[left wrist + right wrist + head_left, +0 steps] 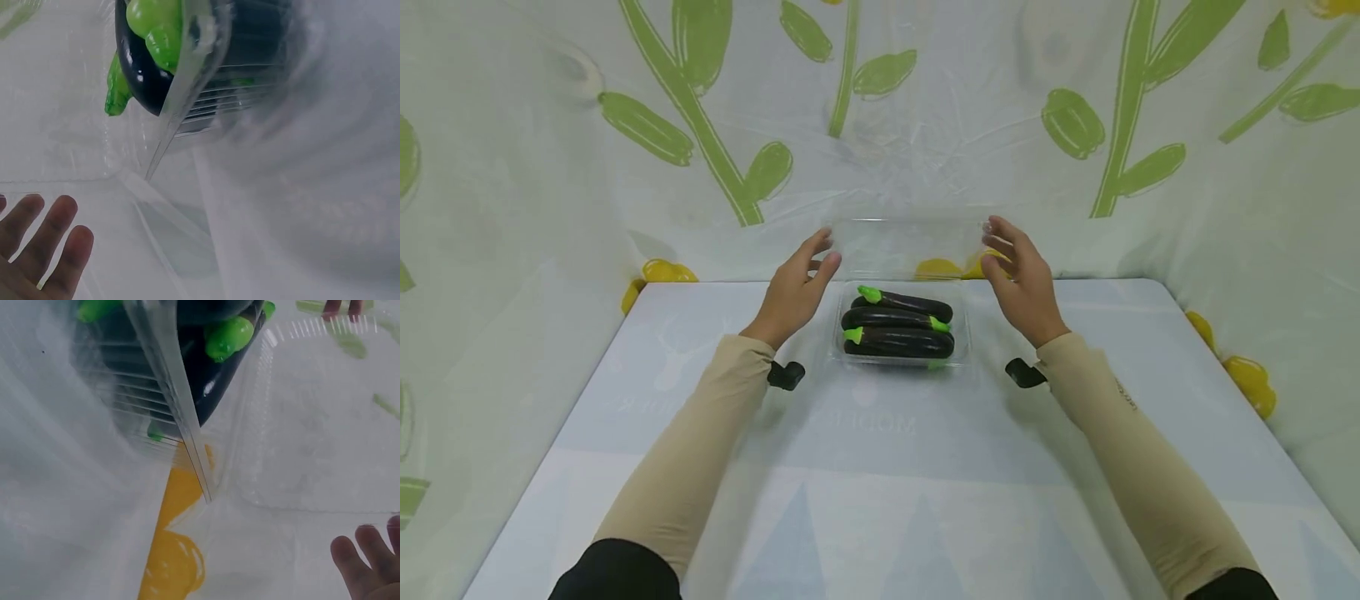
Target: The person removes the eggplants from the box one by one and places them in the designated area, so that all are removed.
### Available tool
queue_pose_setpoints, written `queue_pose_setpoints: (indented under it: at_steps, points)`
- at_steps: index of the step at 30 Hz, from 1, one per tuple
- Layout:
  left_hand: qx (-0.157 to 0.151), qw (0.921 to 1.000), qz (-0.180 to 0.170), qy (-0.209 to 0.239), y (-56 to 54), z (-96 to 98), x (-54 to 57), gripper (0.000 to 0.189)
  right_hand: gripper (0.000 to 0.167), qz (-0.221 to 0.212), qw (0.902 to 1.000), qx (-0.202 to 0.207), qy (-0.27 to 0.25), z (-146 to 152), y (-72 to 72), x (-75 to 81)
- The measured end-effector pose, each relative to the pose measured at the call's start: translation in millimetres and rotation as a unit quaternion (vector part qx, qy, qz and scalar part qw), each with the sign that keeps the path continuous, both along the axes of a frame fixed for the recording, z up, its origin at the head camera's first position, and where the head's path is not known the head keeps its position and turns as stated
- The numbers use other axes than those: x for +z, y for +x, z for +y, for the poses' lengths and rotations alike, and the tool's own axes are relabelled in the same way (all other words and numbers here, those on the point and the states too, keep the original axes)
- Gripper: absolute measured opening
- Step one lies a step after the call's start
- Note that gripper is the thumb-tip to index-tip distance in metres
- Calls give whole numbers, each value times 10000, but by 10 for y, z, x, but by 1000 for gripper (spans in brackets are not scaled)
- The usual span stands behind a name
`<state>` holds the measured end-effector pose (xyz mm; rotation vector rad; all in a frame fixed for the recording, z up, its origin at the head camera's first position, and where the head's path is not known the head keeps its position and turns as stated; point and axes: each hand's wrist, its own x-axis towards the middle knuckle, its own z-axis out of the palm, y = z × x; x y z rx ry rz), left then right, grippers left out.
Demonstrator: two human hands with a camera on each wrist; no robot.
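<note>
A clear plastic clamshell box [964, 354] sits on the table with its hinged lid [898, 242] standing up at the back. Inside lie several dark eggplants [898, 342] with bright green stem ends, their stems pointing different ways. My left hand [797, 292] is at the lid's left side, fingers spread and fingertips right at its edge. At the opposite side my right hand [1024, 287] mirrors it, fingers apart and gently bent, fingertips by the lid's right edge. In the wrist views, fingers [47, 240] and fingers [369, 550] show beside the transparent lid panel [312, 437].
The white table [880, 517] carries pale blue triangle prints. Behind it hangs a light curtain [940, 142] with green leaf and yellow flower patterns. A black wrist camera [786, 376] sits beneath the left wrist, another camera [1025, 373] beneath the right.
</note>
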<state>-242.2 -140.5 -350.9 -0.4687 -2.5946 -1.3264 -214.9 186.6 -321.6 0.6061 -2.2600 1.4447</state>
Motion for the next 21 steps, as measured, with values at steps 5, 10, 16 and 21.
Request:
queue_pose_setpoints:
  at_steps: [5,10,16,21]
  points:
    - [-198,9976,-639,155,-132,43,0,72,62,-883,9959,205,-6,43,-210,-60]
    - [-245,9948,-989,62,-193,95,-30,81,72,-1471,9884,360,109,103,-380,-200]
    - [-257,9922,-1219,50,-199,109,-46,82,72,-1753,9835,449,76,123,-400,-294]
    - [-251,9903,-1365,11,-215,127,-79,83,80,-2034,9772,553,247,108,-404,-321]
